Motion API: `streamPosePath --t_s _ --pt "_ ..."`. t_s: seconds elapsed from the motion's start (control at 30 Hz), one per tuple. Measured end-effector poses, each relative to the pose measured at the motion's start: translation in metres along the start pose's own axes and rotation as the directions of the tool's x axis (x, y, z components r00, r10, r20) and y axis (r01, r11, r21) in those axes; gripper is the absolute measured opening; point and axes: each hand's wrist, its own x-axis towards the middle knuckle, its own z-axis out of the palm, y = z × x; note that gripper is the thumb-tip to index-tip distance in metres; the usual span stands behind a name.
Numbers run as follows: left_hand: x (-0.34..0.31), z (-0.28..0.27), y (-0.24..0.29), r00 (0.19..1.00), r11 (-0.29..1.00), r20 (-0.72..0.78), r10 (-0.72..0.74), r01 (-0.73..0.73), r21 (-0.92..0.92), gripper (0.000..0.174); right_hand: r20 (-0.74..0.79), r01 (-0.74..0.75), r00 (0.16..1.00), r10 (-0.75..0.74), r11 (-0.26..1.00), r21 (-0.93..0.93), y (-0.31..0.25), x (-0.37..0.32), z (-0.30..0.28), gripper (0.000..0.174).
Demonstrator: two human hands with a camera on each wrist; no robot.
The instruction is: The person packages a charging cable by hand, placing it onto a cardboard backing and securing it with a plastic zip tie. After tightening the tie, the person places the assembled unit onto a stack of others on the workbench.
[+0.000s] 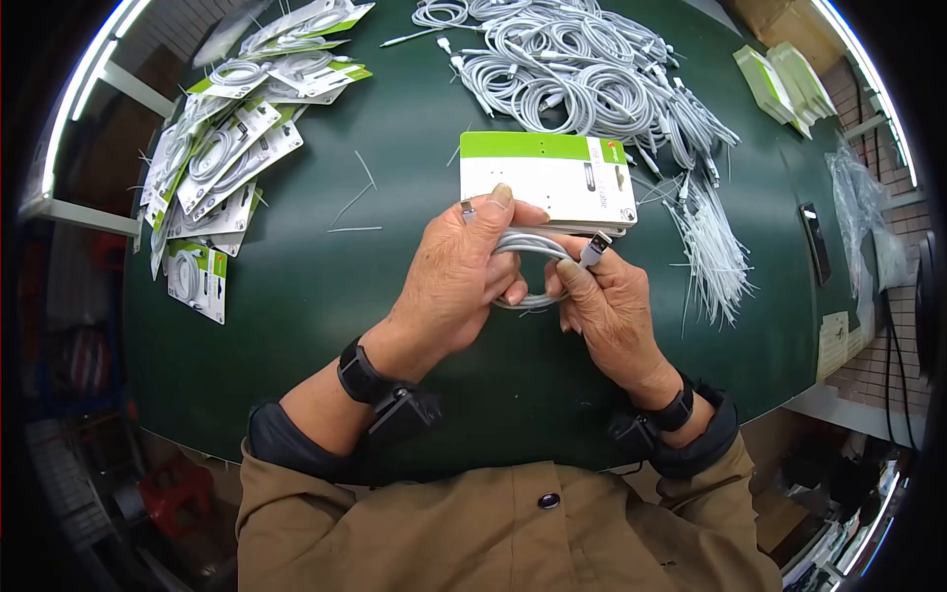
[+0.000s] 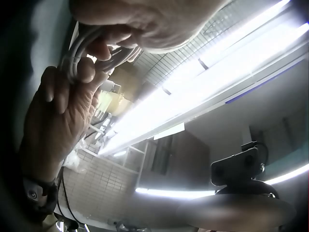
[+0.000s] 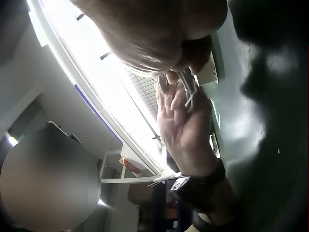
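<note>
Both hands hold a coiled white-grey USB cable [image 1: 530,242] over the near middle of the table. On one side the left hand [image 1: 444,266] grips the coil, its thumb raised by a small metal-tipped plug [image 1: 469,211]. The right hand [image 1: 614,314] pinches the opposite side, and a larger USB plug [image 1: 595,249] sticks up by its thumb and forefinger. Just beyond the hands lies a stack of green-and-white packaging cards [image 1: 533,176], its near edge partly covered by the left fingers. In the right wrist view, a thin tie end [image 3: 189,100] pokes from the coil.
Carded cables [image 1: 212,163] are heaped at the left. A large pile of coiled cables [image 1: 572,74] fills the back. Loose white ties [image 1: 712,252] lie at right, near a dark phone-like object [image 1: 815,243]. More cards [image 1: 784,87] stand at back right, with clear plastic bags [image 1: 856,197] near the edge.
</note>
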Motion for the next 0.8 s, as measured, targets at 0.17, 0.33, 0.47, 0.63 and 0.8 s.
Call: streamPosePath --t_s 0.17,0.33,0.47,0.63,0.8 --pt "-0.005 -0.007 0.003 0.997 0.997 -0.050 0.066 -0.064 0.034 0.032 0.186 -0.191 0.974 0.128 0.905 0.379 -0.005 0.003 -0.002 0.037" --pt "-0.003 0.011 -0.007 0.980 0.978 -0.140 0.139 -0.158 -0.136 0.029 0.206 -0.281 0.959 0.196 0.759 0.588 -0.003 0.007 -0.007 0.042" --pt "0.002 0.001 -0.020 0.988 0.988 -0.058 0.143 -0.146 -0.058 0.035 0.138 -0.253 0.967 0.213 0.766 0.590 0.002 0.009 -0.011 0.044" --pt "-0.003 -0.012 -0.012 0.997 0.974 -0.009 0.070 -0.067 0.218 0.035 0.169 -0.265 0.962 0.215 0.883 0.387 0.004 0.005 -0.007 0.042" --pt "-0.017 -0.015 -0.004 0.993 0.715 0.043 0.111 -0.110 0.690 0.030 0.365 -0.254 0.912 0.186 0.956 0.149 0.009 0.009 -0.019 0.041"
